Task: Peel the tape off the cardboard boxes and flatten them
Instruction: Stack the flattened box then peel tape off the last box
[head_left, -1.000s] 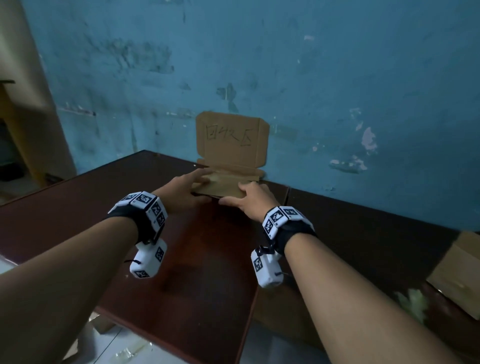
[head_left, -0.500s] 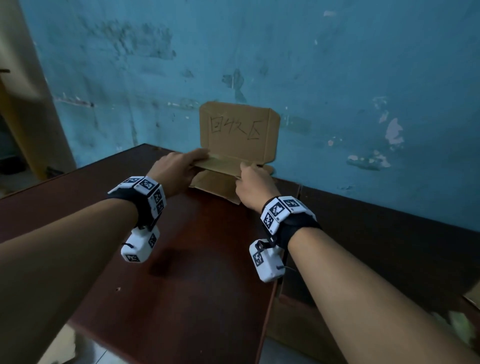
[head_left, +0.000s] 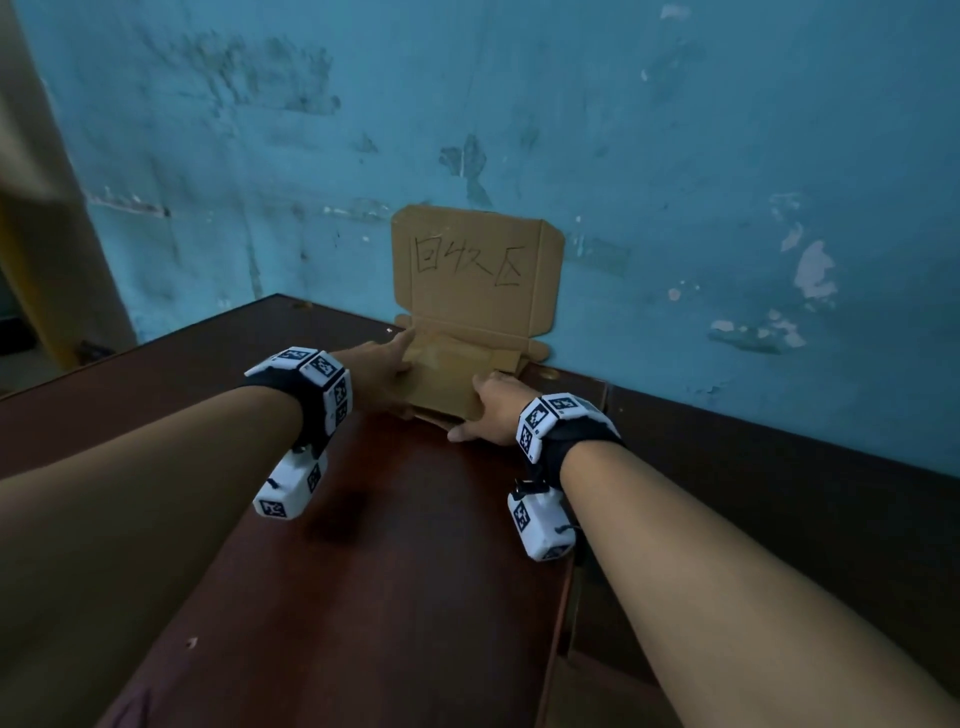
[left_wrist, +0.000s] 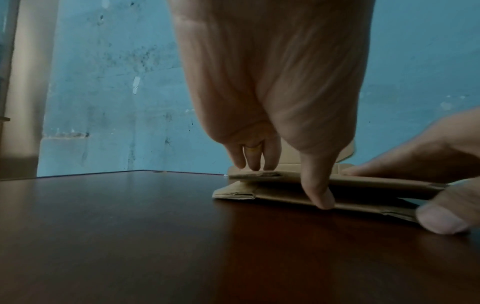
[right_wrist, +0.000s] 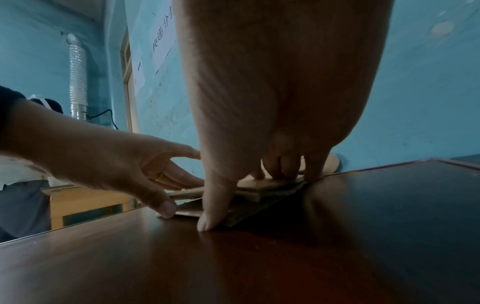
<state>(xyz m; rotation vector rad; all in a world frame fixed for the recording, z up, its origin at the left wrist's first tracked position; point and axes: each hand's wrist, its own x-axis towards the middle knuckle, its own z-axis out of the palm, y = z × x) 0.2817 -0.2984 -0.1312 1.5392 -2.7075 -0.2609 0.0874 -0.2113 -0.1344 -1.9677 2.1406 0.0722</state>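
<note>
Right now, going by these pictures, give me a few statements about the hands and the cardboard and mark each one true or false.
1. Both hands are on the flattened cardboard box lying on the table. True: the left hand is at its left edge and the right hand at its right.
2. The cardboard sign with handwriting lies flat on the table. False: it stands upright against the blue wall.
3. The left hand wears a ring. True.
4. The right hand is lifted clear of the cardboard. False: its fingers press down on top and its thumb touches the table.
5. The box is held up in the air. False: it rests on the table.
</note>
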